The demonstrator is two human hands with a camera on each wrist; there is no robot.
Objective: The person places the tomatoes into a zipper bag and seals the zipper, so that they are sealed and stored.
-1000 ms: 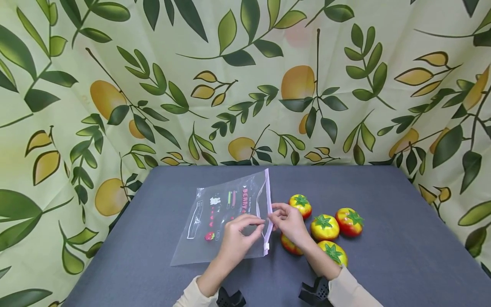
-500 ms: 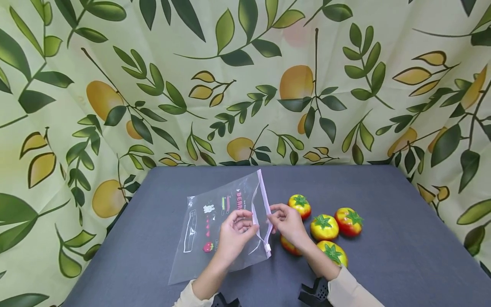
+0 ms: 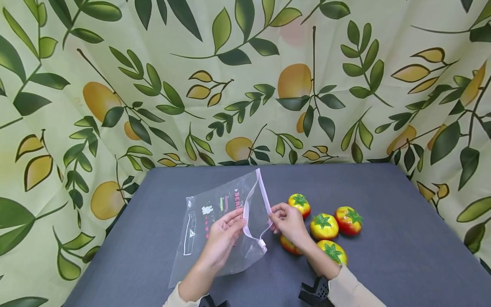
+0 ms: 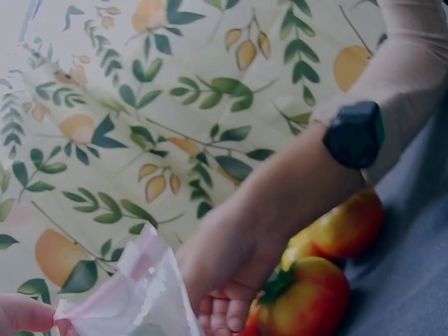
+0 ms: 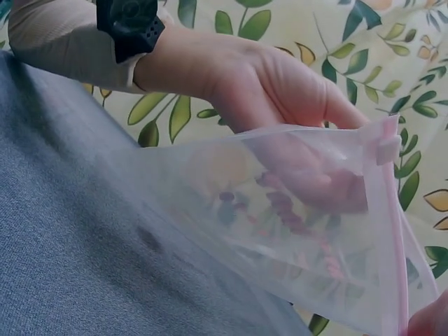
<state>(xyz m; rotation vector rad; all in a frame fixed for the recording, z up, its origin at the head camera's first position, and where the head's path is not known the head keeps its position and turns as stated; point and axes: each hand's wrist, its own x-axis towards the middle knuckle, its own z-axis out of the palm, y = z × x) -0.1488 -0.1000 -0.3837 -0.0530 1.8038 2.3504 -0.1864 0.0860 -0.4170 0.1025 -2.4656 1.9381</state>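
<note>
A clear zip bag (image 3: 215, 230) with a pink slider strip and printed pictures is held slanting over the grey table, its mouth spread apart. My left hand (image 3: 220, 238) pinches one edge of the mouth between thumb and fingers. On the opposite edge, my right hand (image 3: 287, 221) grips the pink strip (image 3: 263, 189). The white slider (image 3: 262, 245) sits at the near end of the mouth. In the right wrist view, the left hand (image 5: 294, 133) shows partly through the bag (image 5: 280, 210). Nothing can be seen inside the bag.
Several shiny red-and-yellow tomato-like fruits with green leafy tops, one a yellow fruit (image 3: 324, 226), lie right of the bag, close to the right forearm. One fruit (image 3: 290, 245) is partly hidden by that hand. A leaf-patterned cloth (image 3: 245, 111) hangs behind the table (image 3: 391, 256).
The left hand has taken the bag's near edge and drawn it left, away from the right hand, so the mouth has widened. The right hand has stayed nearly still.
</note>
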